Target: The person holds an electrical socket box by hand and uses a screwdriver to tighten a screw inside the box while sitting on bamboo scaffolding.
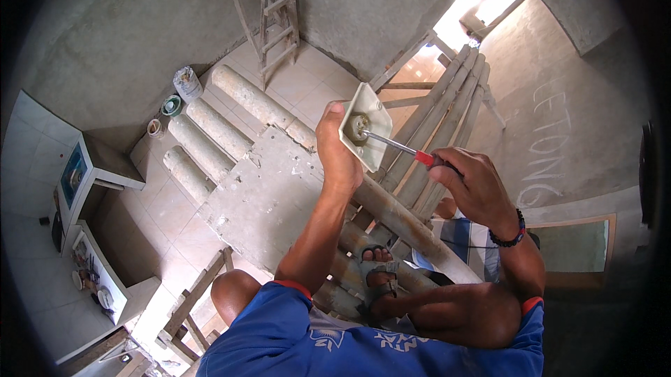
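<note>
In front of me, above the poles, my left hand (339,150) is closed around the side of a cream square plastic fitting (377,118). The fitting is hollow, with a round part in its middle, and its open side is turned toward the right. My right hand (475,181) grips a screwdriver (393,143) by its red and black handle. Its metal shaft points left into the fitting, and the tip is at the round middle part. Whether the tip sits in a screw is too small to tell.
I sit high on grey poles (440,237) beside a cement-spattered board (258,199). More long poles (444,122) lean toward the far-right opening. Far below are tiled floor, a bucket (187,83), small tubs, a wooden ladder (276,41) and a counter (105,272) at left.
</note>
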Tool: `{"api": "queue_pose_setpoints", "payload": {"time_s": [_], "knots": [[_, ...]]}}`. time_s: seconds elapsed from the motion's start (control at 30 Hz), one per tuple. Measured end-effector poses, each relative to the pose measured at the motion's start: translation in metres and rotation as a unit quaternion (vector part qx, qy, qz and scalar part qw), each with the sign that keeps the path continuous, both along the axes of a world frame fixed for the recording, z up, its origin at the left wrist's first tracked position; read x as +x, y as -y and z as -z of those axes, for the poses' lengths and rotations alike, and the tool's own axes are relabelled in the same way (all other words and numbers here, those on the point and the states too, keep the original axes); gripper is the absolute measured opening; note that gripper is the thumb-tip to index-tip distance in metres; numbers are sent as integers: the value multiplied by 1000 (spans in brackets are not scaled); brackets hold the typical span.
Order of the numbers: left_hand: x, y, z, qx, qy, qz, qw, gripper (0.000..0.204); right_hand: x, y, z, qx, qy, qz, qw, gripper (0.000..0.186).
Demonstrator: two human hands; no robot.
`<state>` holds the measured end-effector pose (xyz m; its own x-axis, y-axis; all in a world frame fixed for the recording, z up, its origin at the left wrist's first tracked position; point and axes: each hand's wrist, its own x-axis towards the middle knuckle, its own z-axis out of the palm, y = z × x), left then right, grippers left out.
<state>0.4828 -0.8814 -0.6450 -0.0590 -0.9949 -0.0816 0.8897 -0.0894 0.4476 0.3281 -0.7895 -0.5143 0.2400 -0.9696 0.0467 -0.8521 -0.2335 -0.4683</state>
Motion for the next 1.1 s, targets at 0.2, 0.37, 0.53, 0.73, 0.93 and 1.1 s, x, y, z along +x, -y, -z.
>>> {"api": "queue_pose_setpoints", "payload": {"time_s": [0.2, 0.37, 0.53, 0.73, 0.93, 1.1], "knots": [[2, 2, 5, -54, 49, -13, 997, 31, -5, 3, 2, 98, 32, 18, 994, 29], [1, 1, 6, -70, 53, -23, 996, 35, -7, -1, 7, 65, 81, 25, 994, 28], [2, 0, 9, -110, 43, -16, 993, 39, -6, -1, -2, 87, 15, 44, 995, 31], [4, -2, 4, -95, 35, -14, 995, 42, -5, -3, -2, 89, 65, 33, 993, 31], [7, -1, 3, -100, 14, 13, 995, 39, -8, -3, -1, 103, 78, 30, 991, 34], [6, -4, -1, -87, 2, 23, 996, 37, -7, -4, -3, 103, 53, 30, 993, 39]]}}
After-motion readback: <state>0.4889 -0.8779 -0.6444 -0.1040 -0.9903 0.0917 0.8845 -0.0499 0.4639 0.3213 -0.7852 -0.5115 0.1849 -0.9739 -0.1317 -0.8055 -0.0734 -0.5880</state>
